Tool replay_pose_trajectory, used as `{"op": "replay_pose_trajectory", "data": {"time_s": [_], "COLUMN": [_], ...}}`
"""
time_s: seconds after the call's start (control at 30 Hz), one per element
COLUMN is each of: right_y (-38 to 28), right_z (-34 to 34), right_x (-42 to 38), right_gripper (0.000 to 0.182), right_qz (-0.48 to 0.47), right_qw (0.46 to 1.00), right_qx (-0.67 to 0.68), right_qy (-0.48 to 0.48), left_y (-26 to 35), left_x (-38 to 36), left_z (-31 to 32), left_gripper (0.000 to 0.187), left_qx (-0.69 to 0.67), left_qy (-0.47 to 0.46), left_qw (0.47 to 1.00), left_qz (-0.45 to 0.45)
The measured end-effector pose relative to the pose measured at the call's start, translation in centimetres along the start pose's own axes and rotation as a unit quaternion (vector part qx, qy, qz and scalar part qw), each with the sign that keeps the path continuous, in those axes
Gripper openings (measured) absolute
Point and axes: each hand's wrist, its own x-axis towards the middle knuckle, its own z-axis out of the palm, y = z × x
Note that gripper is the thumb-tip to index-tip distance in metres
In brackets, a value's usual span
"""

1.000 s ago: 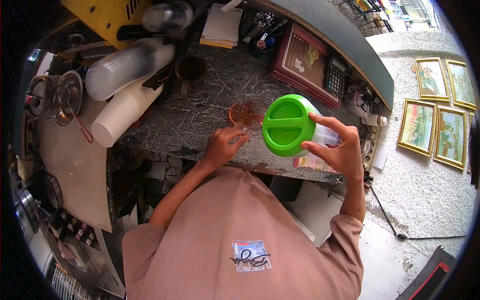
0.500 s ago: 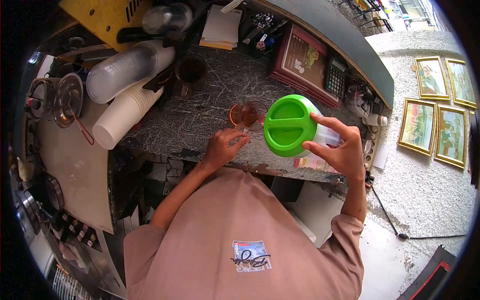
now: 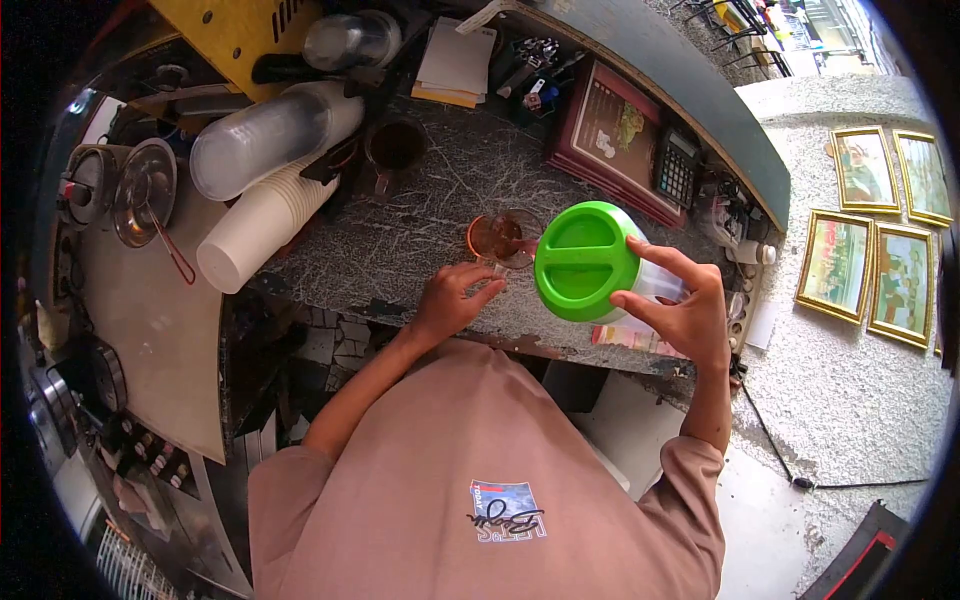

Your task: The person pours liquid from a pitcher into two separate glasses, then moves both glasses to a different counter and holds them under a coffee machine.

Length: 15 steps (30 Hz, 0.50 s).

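Note:
My right hand (image 3: 688, 305) is closed around a clear plastic pitcher with a green lid (image 3: 585, 262), which is tilted to the left. Its spout side is over a clear glass mug (image 3: 515, 232), and a reddish stream seems to run into it. Reddish-brown liquid shows inside the mug, with an orange rim or base at its left. Fingers of my left hand (image 3: 455, 305) are pinched on the mug's handle at the counter's near side. Part of the pitcher's body is hidden by its lid and my right hand.
Stacked paper cups (image 3: 255, 232) and clear plastic cups (image 3: 265, 150) lie at the left. A dark mug (image 3: 395, 148) stands behind. Maroon menu books (image 3: 612, 135) and a calculator (image 3: 676, 165) are at the back right. A metal strainer (image 3: 146, 190) rests on the left-hand surface.
The view has shifted slightly, so the counter items sit a little further right. Both hands keep their holds, and the pitcher stays tilted at the mug.

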Motion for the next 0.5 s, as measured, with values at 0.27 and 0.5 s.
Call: {"op": "replay_pose_trajectory", "data": {"time_s": [0.27,0.5], "right_y": [-0.08,0.02], "right_z": [-0.07,-0.17], "right_x": [0.06,0.15], "right_gripper": [0.056,0.057], "right_qz": [0.008,-0.010], "right_qw": [1.000,1.000], "right_qx": [-0.005,-0.009], "right_qy": [-0.002,0.000], "left_y": [0.40,0.21], "left_x": [0.10,0.15], "left_z": [-0.30,-0.11], "left_gripper": [0.021,0.020], "left_qx": [0.003,0.001], "left_qy": [-0.006,-0.001], "left_qw": [1.000,1.000], "left_qz": [-0.006,0.012]}}
